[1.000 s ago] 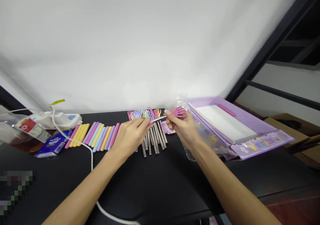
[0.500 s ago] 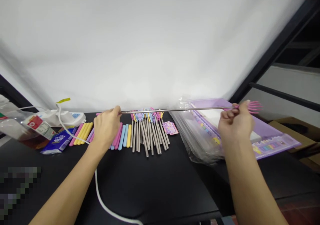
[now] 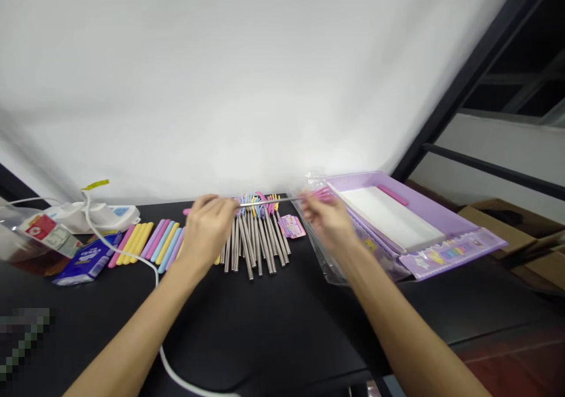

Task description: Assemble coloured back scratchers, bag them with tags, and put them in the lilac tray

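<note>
I hold a telescopic back scratcher (image 3: 273,200) level above the black table (image 3: 273,326). My left hand (image 3: 207,229) grips its pink handle end. My right hand (image 3: 329,220) grips the rod near its pink claw head (image 3: 324,194). The metal rod between my hands is short. Under it lies a fan of several more scratchers (image 3: 253,241) with metal rods and coloured claw heads. To the left lies a row of pastel handle sleeves (image 3: 150,241) in pink, yellow, blue and purple.
A purple box (image 3: 419,226) with a white insert sits at the right on clear plastic bags (image 3: 335,261). A small pink card (image 3: 291,226) lies by the scratchers. A white cable (image 3: 154,273), a power strip (image 3: 92,213), a blue packet (image 3: 86,261) and a bottle (image 3: 35,241) lie at the left.
Half a second ago the rod was pulled out long with my hands far apart. Now my hands have come together and the rod is pushed in short.
</note>
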The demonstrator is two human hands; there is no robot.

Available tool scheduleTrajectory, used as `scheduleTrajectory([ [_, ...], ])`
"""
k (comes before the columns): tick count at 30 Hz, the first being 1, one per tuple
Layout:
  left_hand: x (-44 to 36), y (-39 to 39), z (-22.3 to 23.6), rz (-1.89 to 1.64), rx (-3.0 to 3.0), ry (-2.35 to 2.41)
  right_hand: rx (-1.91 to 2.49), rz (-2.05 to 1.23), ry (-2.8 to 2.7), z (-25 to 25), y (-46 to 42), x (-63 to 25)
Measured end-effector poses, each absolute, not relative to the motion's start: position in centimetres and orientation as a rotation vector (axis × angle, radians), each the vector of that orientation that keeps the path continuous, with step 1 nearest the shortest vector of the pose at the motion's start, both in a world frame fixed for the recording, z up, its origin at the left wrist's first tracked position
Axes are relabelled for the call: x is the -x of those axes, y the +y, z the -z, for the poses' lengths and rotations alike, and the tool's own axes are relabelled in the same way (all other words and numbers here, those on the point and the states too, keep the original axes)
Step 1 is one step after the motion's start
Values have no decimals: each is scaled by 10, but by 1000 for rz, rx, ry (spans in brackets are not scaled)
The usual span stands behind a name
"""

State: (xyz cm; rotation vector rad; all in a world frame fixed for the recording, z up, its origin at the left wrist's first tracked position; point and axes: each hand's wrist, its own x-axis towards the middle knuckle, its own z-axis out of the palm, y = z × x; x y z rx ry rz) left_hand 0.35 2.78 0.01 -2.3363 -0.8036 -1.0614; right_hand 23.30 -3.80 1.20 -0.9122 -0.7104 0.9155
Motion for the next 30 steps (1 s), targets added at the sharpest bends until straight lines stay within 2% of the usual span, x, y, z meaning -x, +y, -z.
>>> scheduleTrajectory([
  [1, -11, 23, 1, 1066, 2366, -711, 950, -1015, -844, -9, -39, -219],
  [4, -25, 12, 3, 1091, 2379, -603, 1007, -982, -945, -2, -42, -192],
  [11, -21, 8, 4, 1017, 2383, -746, 909, -1095, -861, -2, -40, -200],
  [13, -14, 11, 3, 970, 2396, -885, 879, -1032, -756, -6, -38, -211],
  [19, 15, 36, -5, 870, 2251, -1412, 751, -570, -271, -22, -31, -256],
  [27, 1, 32, 4, 1047, 2489, -846, 770, -705, -394, -13, -29, -245],
  [30, 13, 36, 4, 1002, 2412, -1032, 753, -632, -339, -18, -34, -263],
])
